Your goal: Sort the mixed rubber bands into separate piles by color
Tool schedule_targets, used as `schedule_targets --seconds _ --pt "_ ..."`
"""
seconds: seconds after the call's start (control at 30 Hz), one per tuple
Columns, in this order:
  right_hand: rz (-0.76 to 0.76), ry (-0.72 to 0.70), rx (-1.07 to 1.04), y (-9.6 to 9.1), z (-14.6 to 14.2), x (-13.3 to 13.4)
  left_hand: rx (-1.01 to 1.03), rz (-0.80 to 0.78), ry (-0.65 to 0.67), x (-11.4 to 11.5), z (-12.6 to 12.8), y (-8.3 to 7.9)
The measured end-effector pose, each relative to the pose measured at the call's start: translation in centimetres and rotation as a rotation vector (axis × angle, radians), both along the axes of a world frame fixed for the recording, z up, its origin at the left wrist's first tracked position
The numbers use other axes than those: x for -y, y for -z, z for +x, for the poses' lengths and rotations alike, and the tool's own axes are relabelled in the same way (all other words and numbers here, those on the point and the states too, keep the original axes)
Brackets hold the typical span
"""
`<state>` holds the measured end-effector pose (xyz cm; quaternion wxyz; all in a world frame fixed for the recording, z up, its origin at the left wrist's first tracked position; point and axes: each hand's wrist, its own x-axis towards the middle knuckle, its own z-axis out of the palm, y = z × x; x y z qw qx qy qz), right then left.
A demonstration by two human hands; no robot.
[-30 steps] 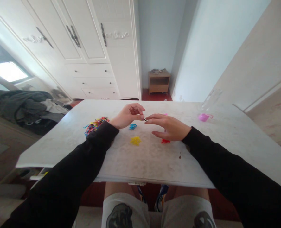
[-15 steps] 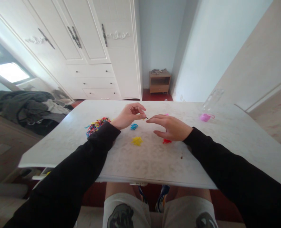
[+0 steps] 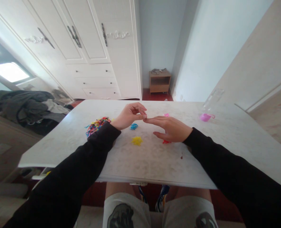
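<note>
The left hand [image 3: 132, 116] pinches thumb and forefinger together, though what sits between them cannot be told, and the right hand [image 3: 171, 127] meets it with loosely extended fingers, its thumb apart. On the table [image 3: 150, 167], the left cuff overlaps the mixed pile of bands [image 3: 96, 126], blue bands [image 3: 134, 126] and yellow bands [image 3: 137, 141] lie uncovered, and the right hand partly blocks red bands [image 3: 166, 142] and a pink heap [image 3: 166, 115]; a clear bottle [image 3: 211, 100] and a pink object [image 3: 205, 117] stand well to the right.
</note>
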<state>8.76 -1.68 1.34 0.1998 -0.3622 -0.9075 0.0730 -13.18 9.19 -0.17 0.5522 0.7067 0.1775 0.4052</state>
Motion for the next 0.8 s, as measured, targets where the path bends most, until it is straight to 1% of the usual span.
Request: schedule_targets --seconds 0.13,0.2,0.33,0.4,0.57,0.8 --pt "0.011 0.030 0.020 -0.4 -0.1 0.3 0.027 -0.029 -0.043 -0.6 -0.5 -0.2" --pt "0.017 0.036 0.013 -0.5 -0.1 0.3 0.036 0.021 -0.124 -1.4 -0.9 -0.2" --pt "0.016 0.049 -0.012 -0.5 0.0 0.3 0.017 0.135 -0.344 -3.1 -1.9 -0.1" --pt "0.014 0.051 -0.019 -0.4 -0.1 0.3 -0.011 0.162 -0.398 -3.7 -2.3 0.0" --pt "0.030 0.042 -0.010 -0.5 -0.1 0.3 -0.120 0.196 -0.486 -4.7 -2.8 0.7" --pt "0.038 0.065 0.033 -0.8 -0.3 0.5 -0.195 0.182 -0.493 -6.0 -2.8 2.2"
